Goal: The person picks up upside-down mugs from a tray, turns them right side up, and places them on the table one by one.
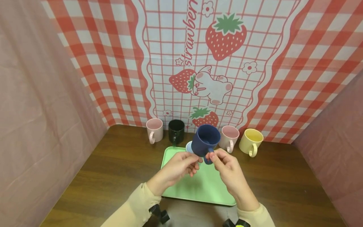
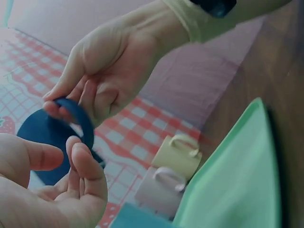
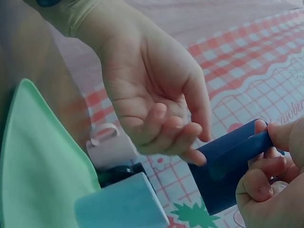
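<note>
A dark blue mug is held up over the far part of a green tray, its mouth facing up toward the head camera. My right hand pinches its handle between thumb and fingers, seen closely in the left wrist view, where the handle loops round a finger. Beside the mug's lower left, my left hand has its fingers loosely bent and its thumb apart from them. Its fingertips are right at the mug's side in the right wrist view. Partly hidden behind the dark mug is a light blue mug.
Along the back of the wooden table stand a pink mug, a black mug, another pink mug and a yellow mug. Behind them hangs a strawberry-print checked cloth. Pink curtains flank the table.
</note>
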A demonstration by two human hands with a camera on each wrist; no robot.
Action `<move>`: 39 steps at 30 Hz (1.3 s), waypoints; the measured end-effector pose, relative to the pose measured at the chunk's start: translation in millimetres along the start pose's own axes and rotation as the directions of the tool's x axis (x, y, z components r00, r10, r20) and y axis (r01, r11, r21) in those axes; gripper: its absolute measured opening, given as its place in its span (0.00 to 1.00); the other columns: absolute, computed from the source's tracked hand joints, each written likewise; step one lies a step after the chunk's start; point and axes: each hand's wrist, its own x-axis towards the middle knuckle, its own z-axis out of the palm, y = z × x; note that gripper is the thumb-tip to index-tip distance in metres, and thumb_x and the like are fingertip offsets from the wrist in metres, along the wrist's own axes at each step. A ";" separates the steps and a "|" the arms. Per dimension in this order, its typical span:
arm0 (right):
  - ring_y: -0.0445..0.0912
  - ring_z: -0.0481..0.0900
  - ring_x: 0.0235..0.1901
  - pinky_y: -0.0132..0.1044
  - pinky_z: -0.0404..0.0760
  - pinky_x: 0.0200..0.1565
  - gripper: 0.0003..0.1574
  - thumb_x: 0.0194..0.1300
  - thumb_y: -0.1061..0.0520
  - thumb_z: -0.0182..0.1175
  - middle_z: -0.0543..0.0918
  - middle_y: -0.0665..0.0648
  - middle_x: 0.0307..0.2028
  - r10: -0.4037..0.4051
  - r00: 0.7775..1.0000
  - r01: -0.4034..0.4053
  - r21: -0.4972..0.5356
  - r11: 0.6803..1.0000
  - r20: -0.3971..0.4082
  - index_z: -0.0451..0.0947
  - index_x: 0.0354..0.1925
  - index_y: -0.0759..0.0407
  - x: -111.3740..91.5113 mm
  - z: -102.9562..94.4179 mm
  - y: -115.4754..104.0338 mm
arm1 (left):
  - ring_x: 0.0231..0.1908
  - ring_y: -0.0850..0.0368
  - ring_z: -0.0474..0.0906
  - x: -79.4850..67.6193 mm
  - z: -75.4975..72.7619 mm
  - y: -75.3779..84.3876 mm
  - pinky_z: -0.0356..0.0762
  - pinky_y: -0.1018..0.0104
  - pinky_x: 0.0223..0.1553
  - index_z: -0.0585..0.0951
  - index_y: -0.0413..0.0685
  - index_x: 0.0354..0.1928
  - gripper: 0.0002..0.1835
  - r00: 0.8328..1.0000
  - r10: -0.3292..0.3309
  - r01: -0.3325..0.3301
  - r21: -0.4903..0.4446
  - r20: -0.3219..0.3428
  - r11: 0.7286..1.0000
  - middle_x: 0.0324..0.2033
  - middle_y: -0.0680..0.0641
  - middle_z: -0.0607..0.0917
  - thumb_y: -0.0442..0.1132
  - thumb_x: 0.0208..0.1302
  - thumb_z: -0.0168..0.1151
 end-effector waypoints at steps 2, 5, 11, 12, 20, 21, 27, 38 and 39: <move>0.41 0.70 0.33 0.31 0.70 0.35 0.15 0.78 0.58 0.54 0.81 0.51 0.37 0.001 1.000 -0.001 -0.007 1.000 -0.015 0.80 0.42 0.70 0.6 -3.6 -0.2 | 0.24 0.58 0.75 1.5 -4.4 3.2 0.77 0.69 0.28 0.82 0.34 0.42 0.13 0.997 0.051 -0.047 0.074 -0.058 0.996 0.27 0.47 0.81 0.40 0.73 0.59; 0.42 0.71 0.35 0.31 0.70 0.36 0.16 0.78 0.57 0.54 0.82 0.51 0.38 0.013 0.999 -0.014 -0.013 1.000 -0.038 0.80 0.43 0.70 1.4 -9.3 -0.4 | 0.25 0.55 0.76 4.5 -11.7 4.9 0.77 0.68 0.28 0.82 0.34 0.42 0.12 0.976 0.143 -0.109 0.200 -0.165 0.974 0.27 0.45 0.83 0.40 0.71 0.61; 0.42 0.70 0.35 0.31 0.69 0.35 0.18 0.78 0.55 0.54 0.81 0.50 0.37 0.034 0.997 -0.035 -0.021 0.999 -0.063 0.79 0.45 0.72 6.3 -23.3 0.2 | 0.35 0.54 0.81 14.4 -24.6 -6.5 0.78 0.64 0.35 0.83 0.46 0.43 0.09 0.871 0.385 -0.131 0.609 -0.306 0.782 0.36 0.49 0.85 0.41 0.64 0.66; 0.41 0.69 0.33 0.31 0.68 0.34 0.19 0.78 0.55 0.53 0.81 0.50 0.37 0.036 0.997 -0.038 -0.021 0.999 -0.067 0.78 0.45 0.72 7.6 -25.9 0.8 | 0.38 0.54 0.80 15.8 -25.9 -9.0 0.77 0.64 0.37 0.83 0.47 0.44 0.11 0.854 0.424 -0.127 0.670 -0.300 0.732 0.39 0.48 0.85 0.42 0.62 0.67; 0.41 0.73 0.40 0.27 0.74 0.41 0.23 0.78 0.50 0.53 0.81 0.52 0.41 0.033 0.997 -0.040 -0.102 0.994 -0.072 0.77 0.48 0.72 27.2 -44.4 6.6 | 0.63 0.49 0.73 21.3 -29.2 -21.3 0.75 0.54 0.60 0.71 0.46 0.69 0.34 0.858 0.500 -0.172 0.853 -0.117 0.494 0.65 0.44 0.74 0.46 0.62 0.69; 0.41 0.75 0.42 0.27 0.76 0.44 0.23 0.78 0.50 0.53 0.82 0.53 0.42 0.027 0.997 -0.034 -0.106 0.994 -0.067 0.77 0.48 0.72 30.6 -45.8 7.7 | 0.66 0.48 0.71 21.9 -29.5 -22.4 0.72 0.51 0.64 0.69 0.46 0.71 0.36 0.864 0.495 -0.173 0.866 -0.095 0.469 0.68 0.44 0.72 0.47 0.63 0.69; 0.43 0.77 0.49 0.29 0.78 0.52 0.23 0.78 0.49 0.53 0.81 0.60 0.47 0.019 0.999 -0.022 -0.139 0.990 -0.026 0.76 0.49 0.71 54.4 -49.3 19.3 | 0.69 0.47 0.68 25.5 -32.8 -28.1 0.67 0.51 0.68 0.64 0.44 0.75 0.38 0.880 0.472 -0.168 0.899 -0.048 0.405 0.71 0.42 0.69 0.48 0.68 0.66; 0.46 0.73 0.37 0.32 0.73 0.37 0.21 0.79 0.50 0.51 0.81 0.63 0.45 0.130 0.983 -0.168 -0.353 0.921 -0.129 0.81 0.47 0.66 92.0 -31.9 53.0 | 0.66 0.47 0.72 27.6 -36.1 -28.3 0.69 0.52 0.67 0.69 0.39 0.71 0.35 0.878 0.475 -0.152 0.908 -0.057 0.390 0.67 0.40 0.74 0.48 0.68 0.66; 0.45 0.73 0.34 0.31 0.73 0.34 0.21 0.80 0.50 0.50 0.80 0.62 0.45 0.144 0.981 -0.181 -0.340 0.923 -0.133 0.81 0.47 0.67 93.9 -30.4 56.2 | 0.66 0.47 0.72 28.0 -36.2 -28.2 0.69 0.53 0.67 0.69 0.39 0.71 0.34 0.879 0.473 -0.153 0.908 -0.055 0.390 0.67 0.40 0.74 0.48 0.68 0.66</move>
